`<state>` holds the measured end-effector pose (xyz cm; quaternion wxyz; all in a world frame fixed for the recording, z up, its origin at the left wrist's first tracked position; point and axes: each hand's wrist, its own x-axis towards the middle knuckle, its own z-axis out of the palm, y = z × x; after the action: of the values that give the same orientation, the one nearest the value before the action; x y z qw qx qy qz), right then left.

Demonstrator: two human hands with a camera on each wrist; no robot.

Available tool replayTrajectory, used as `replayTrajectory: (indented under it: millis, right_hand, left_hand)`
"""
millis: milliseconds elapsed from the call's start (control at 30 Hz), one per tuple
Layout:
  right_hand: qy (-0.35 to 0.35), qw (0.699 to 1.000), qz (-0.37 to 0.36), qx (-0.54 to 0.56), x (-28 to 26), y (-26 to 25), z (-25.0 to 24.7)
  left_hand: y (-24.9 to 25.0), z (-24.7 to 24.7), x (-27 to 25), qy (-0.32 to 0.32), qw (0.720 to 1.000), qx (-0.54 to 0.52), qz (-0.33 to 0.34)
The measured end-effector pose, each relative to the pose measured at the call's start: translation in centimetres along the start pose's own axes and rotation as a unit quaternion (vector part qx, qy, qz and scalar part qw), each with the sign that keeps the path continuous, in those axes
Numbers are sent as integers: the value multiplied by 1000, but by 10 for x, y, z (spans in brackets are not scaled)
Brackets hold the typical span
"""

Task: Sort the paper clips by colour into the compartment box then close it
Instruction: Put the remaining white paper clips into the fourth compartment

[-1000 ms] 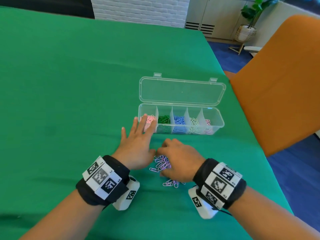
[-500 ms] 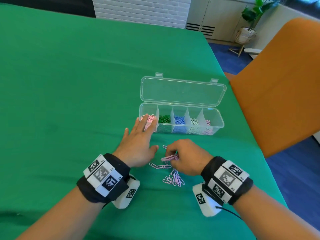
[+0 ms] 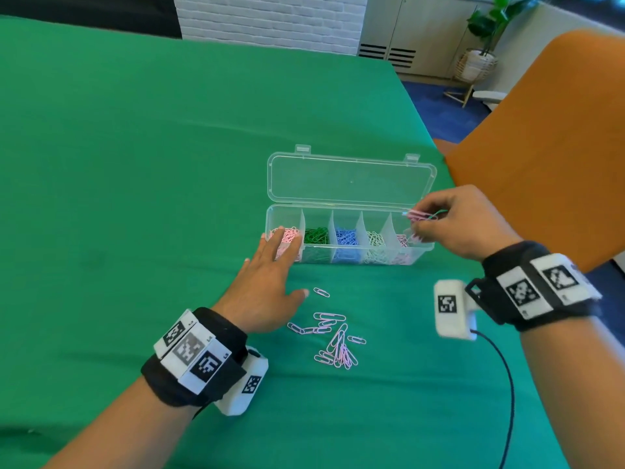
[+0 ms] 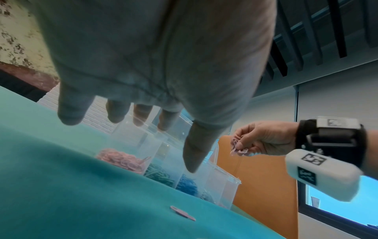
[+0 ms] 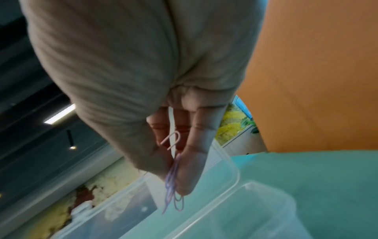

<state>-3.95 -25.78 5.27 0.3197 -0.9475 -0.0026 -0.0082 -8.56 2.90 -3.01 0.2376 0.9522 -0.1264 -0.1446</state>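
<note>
A clear compartment box (image 3: 348, 257) stands open on the green table, its lid (image 3: 351, 179) laid back. Its cells hold pink, green, blue, white and lilac clips. My right hand (image 3: 449, 221) hovers over the rightmost cell and pinches a bunch of lilac paper clips (image 3: 421, 215), also visible as lilac paper clips (image 5: 174, 186) in the right wrist view. My left hand (image 3: 270, 282) lies flat with straight fingers (image 4: 141, 116) touching the box's left front corner. Several loose lilac clips (image 3: 334, 343) lie on the cloth in front of the box.
An orange chair back (image 3: 548, 140) rises at the table's right edge, close to the box. A black cable (image 3: 507, 401) trails from my right wrist over the cloth. Green cloth (image 3: 135, 164) stretches left and behind the box.
My right hand lifted a bunch of lilac clips from the pile and carried it up and right over the box's rightmost cell. The left hand stayed at the box's left corner.
</note>
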Motion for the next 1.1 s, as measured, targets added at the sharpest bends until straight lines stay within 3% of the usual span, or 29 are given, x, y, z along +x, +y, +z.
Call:
replayTrajectory:
  millis: [100, 200, 267, 333, 400, 433, 533, 600, 733, 867, 1100]
  right_hand:
    - [32, 998, 50, -25, 23, 11, 5]
    - [-28, 994, 85, -55, 29, 16, 22]
    - [-36, 990, 80, -107, 28, 20, 23]
    - [18, 990, 52, -129, 16, 17, 18]
    - [43, 992, 17, -117, -4, 13, 20]
    - [12, 995, 2, -104, -17, 12, 26]
    - [-182, 979, 11, -90, -57, 5, 58]
    - [-240, 965, 29, -102, -73, 3, 81]
    - [-226, 970, 14, -84, -85, -10, 110]
    - [-228, 969, -4, -100, -64, -25, 107]
    - [-260, 959, -36, -107, -26, -53, 124]
  left_hand:
    - [0, 1, 0, 9, 1000, -14, 2]
    - [2, -1, -4, 21, 1000, -18, 10]
    - [4, -5, -11, 47, 999, 1, 24]
    - [3, -8, -18, 91, 994, 46, 31]
    - [2, -9, -23, 94, 993, 63, 22]
    - [3, -9, -25, 72, 995, 68, 16]
    - [10, 0, -25, -11, 993, 121, 10]
    - [17, 10, -22, -45, 991, 129, 14]
    - [32, 30, -18, -72, 991, 98, 52]
    - [40, 30, -19, -72, 994, -6, 87]
    - [13, 14, -23, -6, 1000, -23, 8]
